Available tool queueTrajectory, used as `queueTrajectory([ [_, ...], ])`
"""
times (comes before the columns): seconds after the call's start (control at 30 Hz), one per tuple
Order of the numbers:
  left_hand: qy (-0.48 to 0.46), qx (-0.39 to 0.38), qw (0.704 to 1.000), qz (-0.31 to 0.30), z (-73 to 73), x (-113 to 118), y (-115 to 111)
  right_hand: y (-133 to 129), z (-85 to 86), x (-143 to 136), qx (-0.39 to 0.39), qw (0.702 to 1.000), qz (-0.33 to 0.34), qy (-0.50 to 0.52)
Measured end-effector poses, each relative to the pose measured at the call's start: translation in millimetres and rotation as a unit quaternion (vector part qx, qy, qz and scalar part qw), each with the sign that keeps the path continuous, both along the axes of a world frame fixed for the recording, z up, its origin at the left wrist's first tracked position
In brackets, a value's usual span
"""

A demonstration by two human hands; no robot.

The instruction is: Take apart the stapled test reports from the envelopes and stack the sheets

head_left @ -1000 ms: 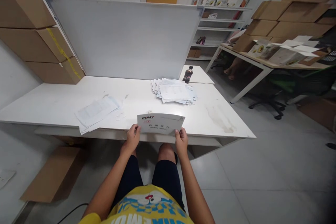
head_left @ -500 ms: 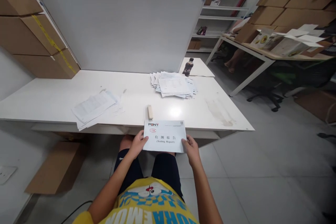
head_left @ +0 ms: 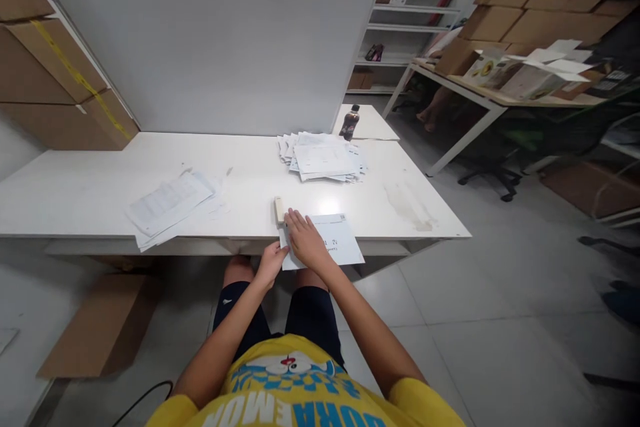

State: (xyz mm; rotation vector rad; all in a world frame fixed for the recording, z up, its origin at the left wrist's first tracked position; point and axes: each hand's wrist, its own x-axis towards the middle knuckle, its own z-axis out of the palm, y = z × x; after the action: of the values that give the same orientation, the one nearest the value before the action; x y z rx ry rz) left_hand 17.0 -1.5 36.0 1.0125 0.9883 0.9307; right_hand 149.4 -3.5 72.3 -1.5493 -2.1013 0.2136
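A light-blue testing report (head_left: 345, 250) lies over the front edge of the white desk, its near part sticking out above my lap. With thumb and fingers, my left hand (head_left: 271, 263) pinches its lower left edge. My right hand (head_left: 306, 239) rests flat on the report's left part, fingers stretched out and covering much of the printed cover. Just beyond those fingertips stands a small cream oblong object (head_left: 279, 209), possibly a stapler, close to the report's upper left corner.
Loose printed sheets (head_left: 170, 203) lie at the left on the desk (head_left: 240, 200). Farther back sit a thick pile of papers (head_left: 325, 157) and a dark drink bottle (head_left: 349, 123). A whiteboard (head_left: 210, 47) rises behind, with cardboard boxes (head_left: 75, 113) beside it.
My right hand has let go of the report's right edge and moved left, flat onto its cover. The report has shifted forward onto the desk and turned slightly. My left hand still grips it.
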Motion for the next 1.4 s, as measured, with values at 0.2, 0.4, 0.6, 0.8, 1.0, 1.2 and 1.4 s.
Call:
queueTrajectory([
  [0.2,-0.002,-0.006,0.999,0.033,-0.6,11.2,-5.8,18.4,0.6,5.0,0.003,0.997,0.002,-0.076],
  [0.4,0.02,0.003,0.998,0.058,1.5,7.3,-5.1,21.6,9.1,-3.0,0.018,0.996,0.038,-0.072],
  [0.6,0.041,-0.007,0.997,0.06,0.3,4.3,-3.7,23.3,-3.0,-13.5,0.023,0.997,-0.045,-0.054],
  [0.8,0.091,0.028,0.994,0.062,-14.4,0.8,0.9,37.2,-21.3,-25.6,0.044,0.994,-0.071,-0.07],
  [1.0,0.112,0.097,0.985,0.091,-27.6,-8.4,14.6,41.9,-19.3,-34.8,0.108,0.989,-0.083,-0.058],
  [1.2,0.112,0.069,0.983,0.13,-16.2,-14.4,8.9,43.6,-11.0,-35.1,0.141,0.985,-0.089,-0.038],
  [1.4,0.11,0.044,0.977,0.176,-2.7,-48.6,-20.2,-5.8,-4.6,-17.7,0.147,0.981,-0.035,0.119],
])
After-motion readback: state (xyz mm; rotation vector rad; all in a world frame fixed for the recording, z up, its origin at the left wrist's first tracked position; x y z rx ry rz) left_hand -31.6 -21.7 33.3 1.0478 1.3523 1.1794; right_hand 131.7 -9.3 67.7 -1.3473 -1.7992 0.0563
